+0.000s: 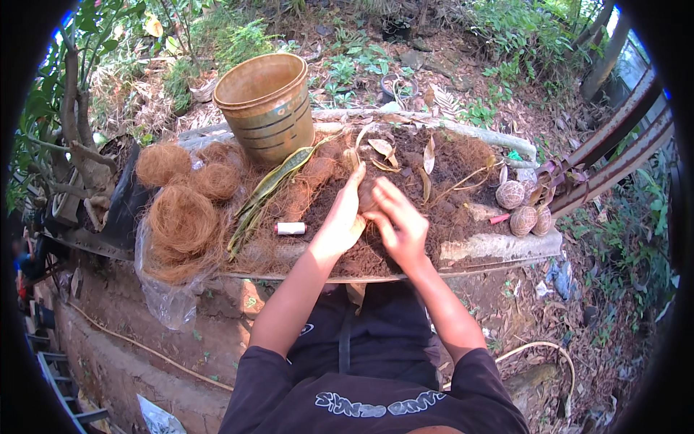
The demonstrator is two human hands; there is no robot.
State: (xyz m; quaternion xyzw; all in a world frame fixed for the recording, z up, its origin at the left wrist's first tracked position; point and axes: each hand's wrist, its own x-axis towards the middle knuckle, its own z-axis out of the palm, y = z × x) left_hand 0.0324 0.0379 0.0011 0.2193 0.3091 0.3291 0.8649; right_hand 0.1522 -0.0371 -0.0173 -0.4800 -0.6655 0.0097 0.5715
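Observation:
Over the dark soil heaped on the table, my two hands meet around a brown clump of soil. My left hand cups it from the left, fingers pointing away from me. From the right, my right hand presses against it with curled fingers. Pale, dry stems or leaves rise just beyond my left fingertips; whether they grow from the clump I cannot tell. Most of the clump is hidden by my fingers. A white thread spool with red ends lies left of my left hand.
Coconut fibre bundles lie on clear plastic at the left. A tall brown bucket stands behind long green leaves. Several string-wrapped balls sit at the right, beside a small red object and rusty metal bars.

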